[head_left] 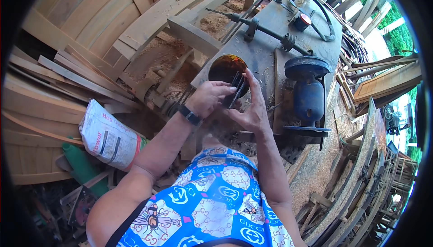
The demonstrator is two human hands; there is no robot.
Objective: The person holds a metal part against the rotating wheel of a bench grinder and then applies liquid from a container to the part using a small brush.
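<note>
Several thin, dark, flat strips (234,90), which look like metal, are held between my two hands; their exact kind I cannot make out. My left hand (206,98), with a dark watch on its wrist, pinches them from the left with thumb and fingers. From the right, my right hand (253,111) cups them, its fingers pointing up and its thumb at their lower end. Just behind the strips is a round tin (228,60) with a stained, yellow-brown inside, its near part hidden by my hands.
A machine table (266,21) carries a horizontal shaft with a long drill bit (221,13). A blue motor (309,98) stands right of my hands. On the left are a white sack (110,134) and wooden panels (85,12). Curved boards (356,179) lie at right.
</note>
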